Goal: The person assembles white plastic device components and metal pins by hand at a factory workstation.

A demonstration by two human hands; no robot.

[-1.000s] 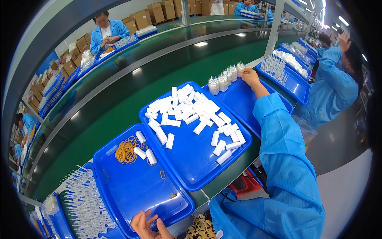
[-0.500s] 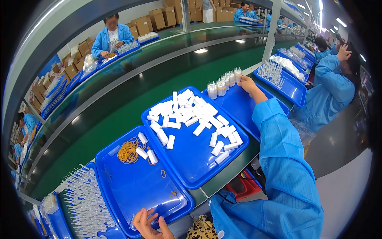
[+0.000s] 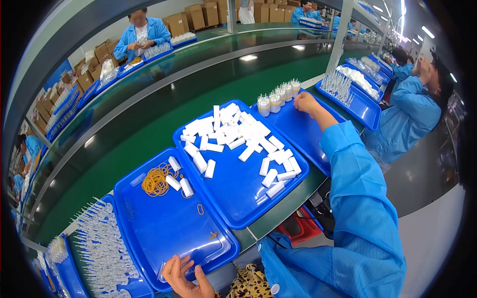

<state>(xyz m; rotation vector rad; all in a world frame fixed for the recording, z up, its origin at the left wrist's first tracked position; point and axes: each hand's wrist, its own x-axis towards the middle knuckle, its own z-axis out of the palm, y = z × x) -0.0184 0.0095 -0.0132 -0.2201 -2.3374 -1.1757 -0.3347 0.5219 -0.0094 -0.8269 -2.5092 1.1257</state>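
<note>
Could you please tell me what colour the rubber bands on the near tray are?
Yellow-orange rubber bands, clearest in the head view.

We see white tubes point(image 3: 238, 134) on blue trays point(image 3: 233, 193), orange bands point(image 3: 156, 180), a green belt point(image 3: 164, 109), our sleeve point(image 3: 362, 208) light blue.

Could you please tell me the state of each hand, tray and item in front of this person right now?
right hand: outstretched, touching the bundled vials.
left hand: open, at the near tray's edge.
bundled vials: upright, in a row.
white caps: loose, scattered on the middle tray.
rubber bands: piled on the near tray.
</note>
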